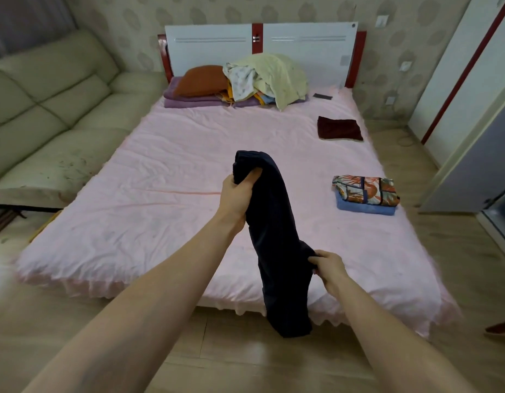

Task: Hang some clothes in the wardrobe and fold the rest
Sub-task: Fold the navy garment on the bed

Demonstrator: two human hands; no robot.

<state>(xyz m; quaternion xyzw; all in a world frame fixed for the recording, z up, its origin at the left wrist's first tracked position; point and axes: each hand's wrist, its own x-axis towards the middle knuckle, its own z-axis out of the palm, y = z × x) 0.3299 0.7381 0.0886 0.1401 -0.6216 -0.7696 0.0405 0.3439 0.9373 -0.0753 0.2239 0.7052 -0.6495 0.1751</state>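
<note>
Hanging dark garment (pixel 274 236), top gripped in left hand (pixel 237 199) fingers, side pinched by right hand (pixel 329 269).

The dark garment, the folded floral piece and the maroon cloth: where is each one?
dark garment (pixel 274 236): head view, its hanging middle.
folded floral piece (pixel 364 190): head view, top face.
maroon cloth (pixel 339 128): head view, centre.

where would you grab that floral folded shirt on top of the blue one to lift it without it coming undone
Take the floral folded piece from its near long edge, sliding flat fingers between it and the blue folded piece beneath, thumb on top. It lies flat and squared near the right side of the bed, so that edge is open to reach. Both hands hold the dark garment now.
</note>
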